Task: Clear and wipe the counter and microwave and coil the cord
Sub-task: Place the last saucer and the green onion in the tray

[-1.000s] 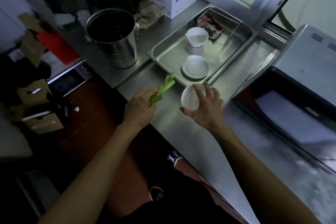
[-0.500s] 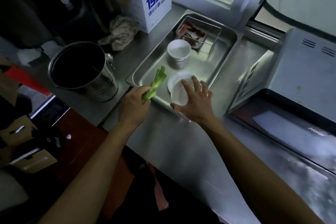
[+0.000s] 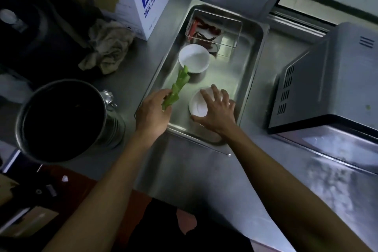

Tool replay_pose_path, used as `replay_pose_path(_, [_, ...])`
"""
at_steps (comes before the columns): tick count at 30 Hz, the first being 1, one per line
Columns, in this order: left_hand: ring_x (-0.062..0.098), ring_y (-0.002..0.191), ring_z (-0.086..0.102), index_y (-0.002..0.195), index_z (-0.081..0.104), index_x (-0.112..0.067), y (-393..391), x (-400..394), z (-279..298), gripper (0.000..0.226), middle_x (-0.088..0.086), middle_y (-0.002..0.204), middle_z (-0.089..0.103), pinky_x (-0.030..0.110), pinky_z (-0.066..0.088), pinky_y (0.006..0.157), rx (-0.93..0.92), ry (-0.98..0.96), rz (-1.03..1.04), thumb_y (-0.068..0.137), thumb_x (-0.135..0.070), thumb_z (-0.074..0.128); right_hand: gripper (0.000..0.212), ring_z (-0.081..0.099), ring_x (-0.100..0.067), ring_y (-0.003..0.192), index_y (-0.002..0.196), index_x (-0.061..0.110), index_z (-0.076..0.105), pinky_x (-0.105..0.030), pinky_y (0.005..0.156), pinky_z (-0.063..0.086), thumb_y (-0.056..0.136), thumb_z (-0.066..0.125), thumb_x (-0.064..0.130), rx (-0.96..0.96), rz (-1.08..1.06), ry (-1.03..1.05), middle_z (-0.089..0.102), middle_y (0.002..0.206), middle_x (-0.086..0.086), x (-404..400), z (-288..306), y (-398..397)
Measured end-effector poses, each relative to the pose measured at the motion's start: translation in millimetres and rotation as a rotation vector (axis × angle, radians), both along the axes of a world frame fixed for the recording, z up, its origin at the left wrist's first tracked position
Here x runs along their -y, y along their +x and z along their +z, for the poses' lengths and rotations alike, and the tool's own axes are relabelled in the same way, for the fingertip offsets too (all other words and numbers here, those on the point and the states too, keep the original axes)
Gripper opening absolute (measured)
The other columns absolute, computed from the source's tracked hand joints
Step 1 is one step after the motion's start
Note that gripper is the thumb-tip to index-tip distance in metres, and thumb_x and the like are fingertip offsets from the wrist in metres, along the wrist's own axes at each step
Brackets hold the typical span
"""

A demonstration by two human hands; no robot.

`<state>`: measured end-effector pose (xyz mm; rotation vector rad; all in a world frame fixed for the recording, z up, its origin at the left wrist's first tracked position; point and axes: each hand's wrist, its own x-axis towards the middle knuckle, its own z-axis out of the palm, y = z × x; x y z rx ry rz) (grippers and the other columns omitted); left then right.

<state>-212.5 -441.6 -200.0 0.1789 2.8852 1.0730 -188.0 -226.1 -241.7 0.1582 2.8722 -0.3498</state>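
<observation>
Clearing is under way: I read my right hand [image 3: 217,111] as gripping a small white ceramic bowl [image 3: 198,106] from above, fingers curled over its rim, low inside the rectangular stainless steel tray [image 3: 254,73] on the steel worktop [image 3: 196,180]. My left hand [image 3: 152,113] pinches a green vegetable stalk [image 3: 175,91] over the tray's near-left edge. A second white ceramic bowl [image 3: 194,58] and a clear plastic box of red items [image 3: 213,29] already sit in the tray. I judge wiping not yet begun: the crumpled beige cloth [image 3: 108,47] lies untouched beside the white printed carton [image 3: 147,8]. The grey microwave oven [image 3: 327,80] stands to the right, cut off by the frame edge. No cord is visible. Whether the gripped bowl touches the tray floor, or rests on something beneath, I cannot tell.
</observation>
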Motion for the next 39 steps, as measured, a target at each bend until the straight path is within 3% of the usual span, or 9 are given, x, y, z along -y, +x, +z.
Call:
replay_pose_path(15, [0.017,0.083,0.060,0.117,0.063,-0.035,-35,4,-28,0.036,-0.009,0.102,0.064,0.035,0.053,0.069,0.069,-0.036,-0.127,0.088,-0.014,0.062,0.101,0.005,-0.039,0.148,0.152,0.035,0.019,-0.062,0.113,0.019,0.071,0.063,0.076,0.094,-0.097,0.009,0.002,0.165,-0.003,13,-24,-26])
replay_pose_path(21, [0.017,0.081,0.060,0.117,0.064,-0.034,-39,-10,-29,0.031,-0.010,0.102,0.064,0.037,0.053,0.068,0.069,-0.059,-0.164,0.090,-0.018,0.060,0.090,-0.003,-0.034,0.152,0.155,0.034,0.016,-0.060,0.119,0.012,0.083,0.056,0.070,0.079,-0.109,-0.028,-0.002,0.167,-0.003,5,-16,-17])
replay_pose_path(27, [0.019,0.090,0.058,0.120,0.062,-0.032,-38,-45,-26,0.029,-0.005,0.103,0.062,0.035,0.048,0.072,0.103,-0.062,-0.279,0.094,-0.024,0.053,0.074,0.010,-0.034,0.152,0.154,0.028,0.026,-0.052,0.120,0.018,0.091,0.056,0.051,-0.068,-0.159,-0.032,0.012,0.166,-0.008,-16,2,14])
replay_pose_path(33, [0.025,0.099,0.057,0.128,0.059,-0.024,-30,-91,-35,0.042,0.003,0.109,0.061,0.040,0.050,0.078,0.113,-0.084,-0.386,0.087,-0.017,0.065,0.068,0.015,-0.036,0.151,0.152,0.023,0.034,-0.055,0.118,0.022,0.091,0.062,0.036,-0.117,-0.215,-0.017,0.022,0.163,-0.013,-29,13,44])
replay_pose_path(39, [0.032,0.108,0.057,0.127,0.061,-0.020,-22,-115,-52,0.041,0.009,0.120,0.059,0.045,0.052,0.083,0.108,-0.165,-0.434,0.087,-0.011,0.060,0.062,0.020,-0.036,0.147,0.149,0.022,0.036,-0.050,0.117,0.021,0.093,0.059,0.037,-0.153,-0.274,-0.029,0.026,0.158,-0.015,-40,20,67])
